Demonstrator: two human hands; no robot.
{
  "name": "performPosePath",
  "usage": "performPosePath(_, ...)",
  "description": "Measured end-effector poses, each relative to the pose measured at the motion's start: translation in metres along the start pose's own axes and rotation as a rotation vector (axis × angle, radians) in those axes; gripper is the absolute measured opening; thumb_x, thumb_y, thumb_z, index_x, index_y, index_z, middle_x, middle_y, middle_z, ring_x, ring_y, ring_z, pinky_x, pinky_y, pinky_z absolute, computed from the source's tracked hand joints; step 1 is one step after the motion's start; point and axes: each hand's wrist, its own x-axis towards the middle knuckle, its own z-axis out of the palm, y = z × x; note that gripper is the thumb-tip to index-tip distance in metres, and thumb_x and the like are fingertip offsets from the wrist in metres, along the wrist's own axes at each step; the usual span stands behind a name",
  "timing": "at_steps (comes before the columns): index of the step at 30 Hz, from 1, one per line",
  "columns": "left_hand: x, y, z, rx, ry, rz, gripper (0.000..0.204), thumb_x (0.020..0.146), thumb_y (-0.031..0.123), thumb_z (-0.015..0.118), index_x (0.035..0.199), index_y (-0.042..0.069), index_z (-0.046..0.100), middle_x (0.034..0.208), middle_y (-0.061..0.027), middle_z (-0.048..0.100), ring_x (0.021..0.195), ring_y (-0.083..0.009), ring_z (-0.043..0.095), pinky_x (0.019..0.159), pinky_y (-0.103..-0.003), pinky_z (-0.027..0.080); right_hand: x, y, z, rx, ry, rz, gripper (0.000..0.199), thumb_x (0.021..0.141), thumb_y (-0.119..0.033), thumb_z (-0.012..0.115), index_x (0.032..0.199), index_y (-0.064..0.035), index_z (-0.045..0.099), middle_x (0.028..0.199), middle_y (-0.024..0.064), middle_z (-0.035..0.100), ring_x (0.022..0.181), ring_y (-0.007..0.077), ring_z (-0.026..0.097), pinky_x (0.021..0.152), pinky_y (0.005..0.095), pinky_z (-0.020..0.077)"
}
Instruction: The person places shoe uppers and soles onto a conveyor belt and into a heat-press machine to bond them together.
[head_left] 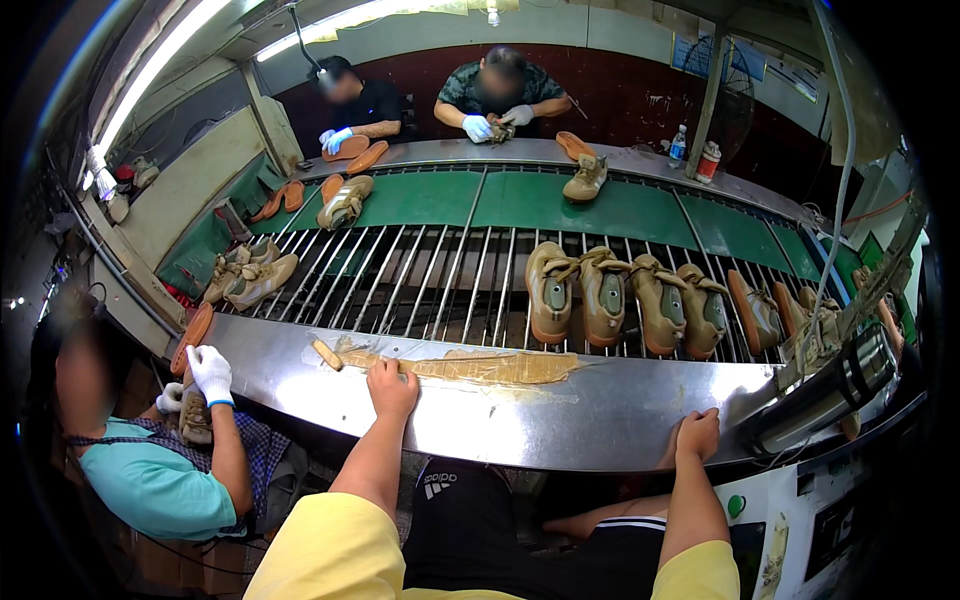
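Observation:
My left hand rests on the metal ledge, its fingers curled at the strip of brown tape stuck there. Nothing shows in its grip. Just left of it lies a small tan block. My right hand is closed in a loose fist at the ledge's front edge, with no object visible in it. Beyond the ledge, tan sneakers stand in a row on the metal rollers.
A steel thermos leans at the right. At my left, a gloved co-worker holds a shoe and an orange sole. Two gloved people work across the line. More sneakers sit on the green belt.

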Motion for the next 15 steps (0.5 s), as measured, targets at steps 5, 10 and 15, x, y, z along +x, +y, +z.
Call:
performPosePath(5, 0.0011, -0.0034, -0.0005, -0.012, -0.047, -0.023, 0.029, 0.074, 0.020, 0.065, 0.095, 0.001, 0.060, 0.109, -0.0186, 0.055, 0.104, -0.0358, 0.050, 0.091, -0.046, 0.040, -0.0006, 0.0006, 0.0037, -0.006, 0.005, 0.003, 0.017, 0.085, -0.021, 0.051, 0.092, -0.0066, 0.053, 0.089, 0.0142, 0.063, 0.084, 0.0362, 0.062, 0.071, 0.0482, 0.0491)
performPosePath(10, 0.0022, -0.0059, -0.0015, 0.001, -0.045, -0.041, 0.034, 0.075, 0.021, 0.064, 0.102, 0.000, 0.060, 0.125, -0.0238, 0.050, 0.114, -0.0387, 0.048, 0.096, -0.047, 0.038, -0.0045, -0.0055, -0.0015, 0.005, -0.001, 0.008, 0.017, 0.085, -0.022, 0.050, 0.092, -0.0064, 0.053, 0.090, 0.0143, 0.063, 0.085, 0.0360, 0.062, 0.072, 0.0482, 0.0489)
performPosePath(15, 0.0032, -0.0057, -0.0029, 0.020, -0.030, -0.028, 0.035, 0.075, 0.021, 0.064, 0.102, 0.000, 0.060, 0.126, -0.0237, 0.051, 0.114, -0.0381, 0.048, 0.097, -0.047, 0.038, -0.0040, -0.0003, 0.0047, 0.007, 0.031, -0.006, 0.017, 0.086, -0.024, 0.050, 0.089, -0.0076, 0.052, 0.088, 0.0136, 0.064, 0.085, 0.0367, 0.062, 0.071, 0.0498, 0.0485)
